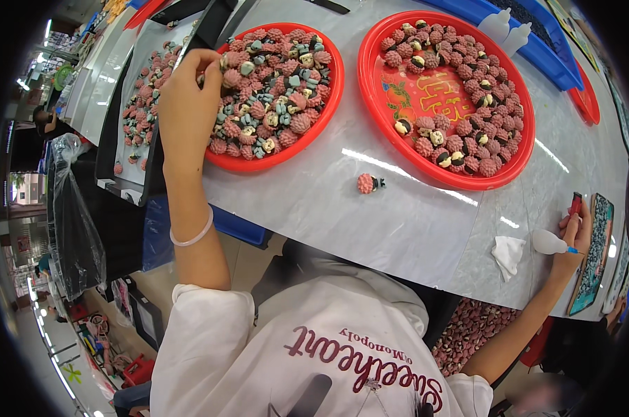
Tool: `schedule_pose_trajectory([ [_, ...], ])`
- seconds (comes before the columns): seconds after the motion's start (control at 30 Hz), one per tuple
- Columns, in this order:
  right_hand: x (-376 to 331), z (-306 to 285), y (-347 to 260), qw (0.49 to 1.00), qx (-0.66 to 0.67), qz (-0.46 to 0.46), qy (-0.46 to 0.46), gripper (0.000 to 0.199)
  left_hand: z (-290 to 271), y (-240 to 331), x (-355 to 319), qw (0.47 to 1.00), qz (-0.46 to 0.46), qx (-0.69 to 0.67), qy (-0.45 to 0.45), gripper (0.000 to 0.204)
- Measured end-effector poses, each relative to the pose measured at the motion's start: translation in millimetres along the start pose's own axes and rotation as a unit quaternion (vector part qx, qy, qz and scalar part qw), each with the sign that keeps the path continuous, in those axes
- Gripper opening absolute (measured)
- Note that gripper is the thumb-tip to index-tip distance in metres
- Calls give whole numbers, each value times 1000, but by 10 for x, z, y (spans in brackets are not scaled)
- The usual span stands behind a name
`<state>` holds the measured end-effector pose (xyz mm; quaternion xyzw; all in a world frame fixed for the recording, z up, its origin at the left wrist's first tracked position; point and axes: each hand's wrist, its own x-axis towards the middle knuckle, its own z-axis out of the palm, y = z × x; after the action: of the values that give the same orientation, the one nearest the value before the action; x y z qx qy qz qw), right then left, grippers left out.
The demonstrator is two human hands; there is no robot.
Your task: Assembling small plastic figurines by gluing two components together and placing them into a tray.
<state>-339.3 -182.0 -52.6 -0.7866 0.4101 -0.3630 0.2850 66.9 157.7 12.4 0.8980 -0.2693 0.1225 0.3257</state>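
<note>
My left hand (192,94) reaches over the left edge of a round red tray (262,164) heaped with small pink, knobbly-topped figurines (300,124) and grey-blue pieces. Its thumb and forefinger are pinched together beside the pink pieces; what lies between the tips is hard to make out. At the far right, my right hand (575,233) is closed around a small red object (576,202) of unclear kind. A white squeeze bottle (549,242) with a blue nozzle lies against that hand. One pink and dark figurine (367,183) rests alone on the grey table (314,208).
Another red tray (460,182) holds figurines along its right side. Left of my arm is a black-rimmed tray (135,153) of pink pieces. A crumpled white tissue (507,257) and a panel of dark bits (592,257) lie near my right hand. White bottles (505,31) stand beside a blue bin (561,62).
</note>
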Motion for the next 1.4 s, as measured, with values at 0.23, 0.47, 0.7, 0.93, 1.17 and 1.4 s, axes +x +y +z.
schedule_pose_trajectory([
  [0.23, -10, 38, -86, 1000, 12, -9, -3, 30, 96, -46, -78, 998, 45, -43, 5, 25],
  [0.47, 22, -27, 71, 999, 51, 12, 10, 29, 9, -35, -151, 971, 44, -225, -76, 16],
  [0.7, -96, -48, -249, 996, 75, 22, 38, 28, 35, -98, -174, 979, 194, -27, -56, 22],
  [0.93, -353, -87, -519, 980, 182, 36, 67, 28, -24, -85, -209, 981, 173, -7, -88, 26],
  [1.17, -565, -343, -780, 971, 222, 81, 32, 39, -142, 362, -471, 938, 343, 31, 31, 16],
  [1.4, -607, -270, -971, 960, 210, 153, 101, 27, 302, 895, -1124, 935, 295, -118, -160, 19],
])
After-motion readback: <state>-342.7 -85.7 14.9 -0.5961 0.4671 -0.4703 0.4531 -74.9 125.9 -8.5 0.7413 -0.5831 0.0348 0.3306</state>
